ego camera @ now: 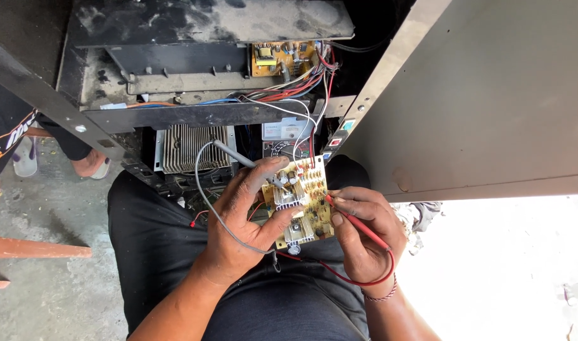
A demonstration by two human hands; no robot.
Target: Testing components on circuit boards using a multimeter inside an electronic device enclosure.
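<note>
Two hands work over the lap: the left hand (238, 218) cradles a yellow circuit board (300, 202) and pins a grey probe (241, 158) on it, while the right hand (363, 237) pinches a red probe (355, 222) against its edge, steadying both tips for contact

Wire tangle (295, 85) above; floor (510, 265) rightward seemingly open.

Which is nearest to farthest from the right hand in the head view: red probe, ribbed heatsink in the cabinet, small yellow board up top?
From the right hand:
1. Red probe: held in its grip, tip on the hand-held circuit board.
2. Ribbed heatsink: up and to the left, inside the open cabinet.
3. Small yellow board: farthest, at the top of the cabinet behind the wire bundle.
</note>
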